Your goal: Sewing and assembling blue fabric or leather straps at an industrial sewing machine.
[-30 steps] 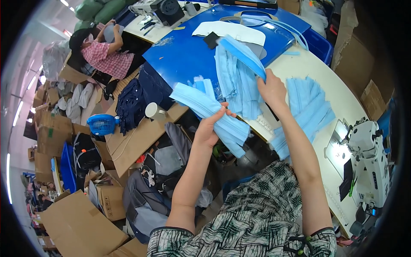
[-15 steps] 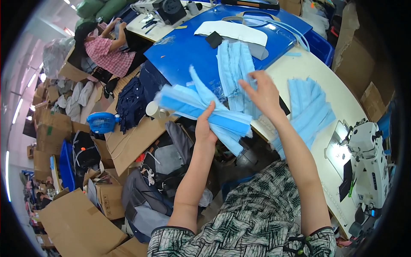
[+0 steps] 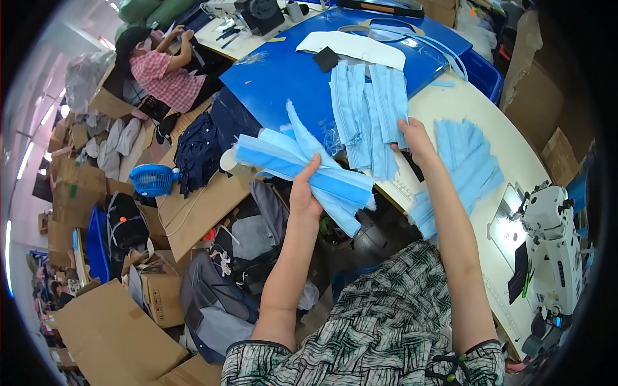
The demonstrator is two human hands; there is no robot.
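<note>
My left hand [image 3: 306, 192] is closed around a loose fan of light blue fabric strips [image 3: 283, 156], held left of centre over the gap between the work surfaces. My right hand [image 3: 412, 138] pinches the lower end of a strip [image 3: 393, 96] in the pile of similar strips [image 3: 354, 109] lying over the blue board [image 3: 270, 93]. Another crossed bunch of blue strips [image 3: 467, 151] lies right of my right hand on the cream table [image 3: 515, 148]. A white curved piece [image 3: 351, 45] and a small black square [image 3: 326, 60] lie beyond the pile.
A white sewing machine [image 3: 547, 238] stands at the right. A co-worker in a checked shirt [image 3: 164, 80] works at upper left. A white cup [image 3: 232, 161], dark navy pieces [image 3: 199, 148] and a blue fan [image 3: 151, 180] sit left, with cardboard boxes [image 3: 116, 328] and bags below.
A second ago my right hand held a strip raised; that strip went onto my left hand's bundle. The right hand then reached open-fingered to the pile and now grips another strip there.
</note>
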